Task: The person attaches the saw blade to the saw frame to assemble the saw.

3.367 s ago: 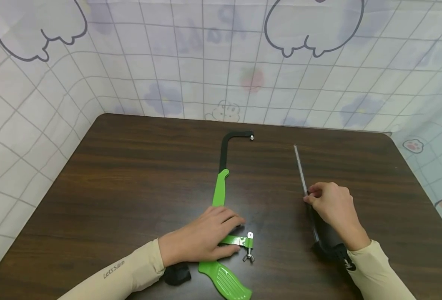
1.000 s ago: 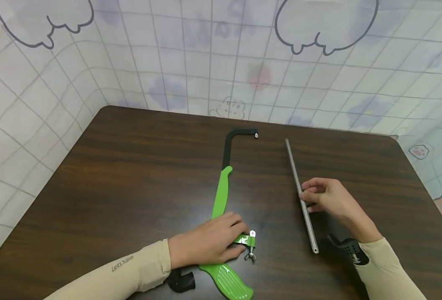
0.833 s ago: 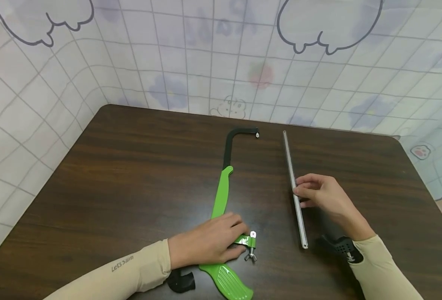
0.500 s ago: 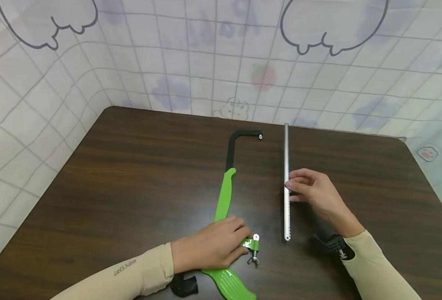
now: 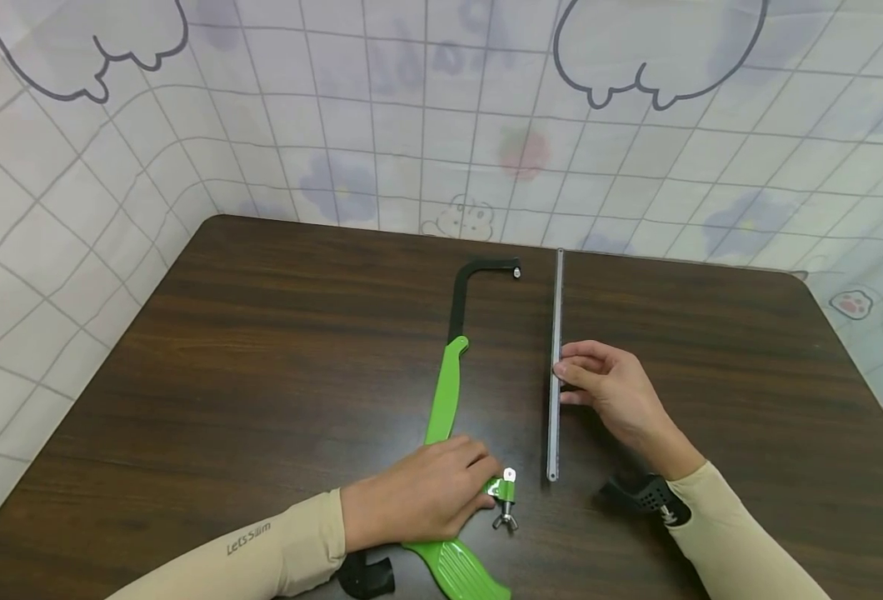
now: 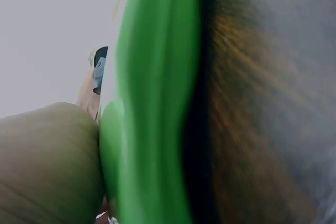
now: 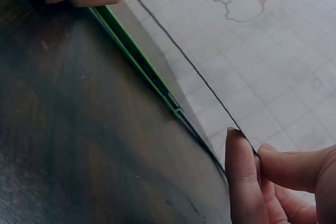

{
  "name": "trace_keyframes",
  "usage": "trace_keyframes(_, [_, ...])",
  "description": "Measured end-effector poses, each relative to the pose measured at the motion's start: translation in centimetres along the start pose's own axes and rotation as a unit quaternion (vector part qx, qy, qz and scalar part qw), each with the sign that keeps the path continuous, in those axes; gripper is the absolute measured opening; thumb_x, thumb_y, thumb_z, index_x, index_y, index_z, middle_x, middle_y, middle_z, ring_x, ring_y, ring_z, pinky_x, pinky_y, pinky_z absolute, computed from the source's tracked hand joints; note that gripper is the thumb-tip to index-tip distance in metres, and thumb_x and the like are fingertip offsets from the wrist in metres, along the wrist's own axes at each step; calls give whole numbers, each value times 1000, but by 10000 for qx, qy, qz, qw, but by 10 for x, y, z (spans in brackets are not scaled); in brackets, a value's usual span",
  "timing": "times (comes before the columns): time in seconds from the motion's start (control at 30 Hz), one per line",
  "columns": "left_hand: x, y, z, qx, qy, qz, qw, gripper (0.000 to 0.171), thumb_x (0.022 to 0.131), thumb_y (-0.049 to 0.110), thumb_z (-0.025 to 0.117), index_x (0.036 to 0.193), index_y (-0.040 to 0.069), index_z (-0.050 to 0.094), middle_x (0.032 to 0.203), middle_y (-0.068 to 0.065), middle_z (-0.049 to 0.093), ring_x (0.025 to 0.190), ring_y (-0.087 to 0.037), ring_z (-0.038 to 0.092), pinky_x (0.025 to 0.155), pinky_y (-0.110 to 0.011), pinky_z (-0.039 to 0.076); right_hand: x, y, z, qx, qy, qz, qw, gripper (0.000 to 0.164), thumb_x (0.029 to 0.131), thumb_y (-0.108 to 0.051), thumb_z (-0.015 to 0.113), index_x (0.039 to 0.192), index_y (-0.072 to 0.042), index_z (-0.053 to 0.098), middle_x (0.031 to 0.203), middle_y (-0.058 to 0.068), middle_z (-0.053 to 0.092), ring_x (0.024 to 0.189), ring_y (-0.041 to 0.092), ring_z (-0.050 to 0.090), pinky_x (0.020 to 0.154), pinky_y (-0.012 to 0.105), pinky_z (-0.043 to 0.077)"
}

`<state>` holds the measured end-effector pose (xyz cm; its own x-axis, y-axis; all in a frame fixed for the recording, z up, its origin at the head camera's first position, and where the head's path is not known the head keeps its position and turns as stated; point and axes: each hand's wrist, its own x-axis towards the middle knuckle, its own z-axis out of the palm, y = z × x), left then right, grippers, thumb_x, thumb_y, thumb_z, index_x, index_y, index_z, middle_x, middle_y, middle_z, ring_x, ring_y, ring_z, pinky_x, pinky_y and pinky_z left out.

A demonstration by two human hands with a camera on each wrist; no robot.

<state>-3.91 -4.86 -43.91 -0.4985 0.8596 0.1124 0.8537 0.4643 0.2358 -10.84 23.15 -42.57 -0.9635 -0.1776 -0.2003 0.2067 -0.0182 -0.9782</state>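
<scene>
A green hacksaw frame (image 5: 445, 400) with a black front arm lies on the table, its ribbed handle toward me. My left hand (image 5: 422, 492) is curled over its rear part, beside the short bracket with the wing nut (image 5: 505, 521). In the left wrist view the green frame (image 6: 157, 93) fills the middle. Between thumb and fingers my right hand (image 5: 617, 396) pinches a thin silver hacksaw blade (image 5: 556, 317) near its middle. The blade stands roughly parallel to the frame, to its right. From the right wrist, the blade (image 7: 189, 61) shows edge-on with fine teeth, raised above the table.
The dark wood table (image 5: 261, 333) has rounded far corners and meets a patterned cloth (image 5: 381, 125) at the back. Black wrist camera mounts sit under both wrists, the left one (image 5: 366, 575) near the saw handle.
My right hand has lifted the blade and carried it left toward the frame, turning it from slanted to nearly upright in view. My left hand stays on the hacksaw frame, its fingers drawn in more.
</scene>
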Motion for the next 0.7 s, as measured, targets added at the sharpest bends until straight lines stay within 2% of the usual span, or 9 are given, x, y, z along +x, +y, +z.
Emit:
trace_keyframes(0.3, [1,0,1,169,94,113,9997,26,105,31,59,120,12,69,105,3,72,93,-8,64,81,-20,55,4,7,10,-77,9,-46,10000,24,98,-4,67,120,-1,59,92,-8,73,81,5,69,71,24,62])
trace_keyframes(0.43, [2,0,1,201,52,49,9998,27,105,32,59,120,12,69,106,3,72,94,-8,65,79,-20,55,6,10,12,-205,-16,-45,9998,28,98,-6,68,123,1,58,94,-8,72,83,4,68,72,24,62])
trace_keyframes(0.7, [3,-3,3,-313,-188,-39,9993,31,105,30,58,126,9,68,115,1,73,102,-10,62,90,-20,53,8,14,16,-371,25,-60,9993,34,99,-6,67,128,7,54,94,-10,72,83,5,68,74,25,62])
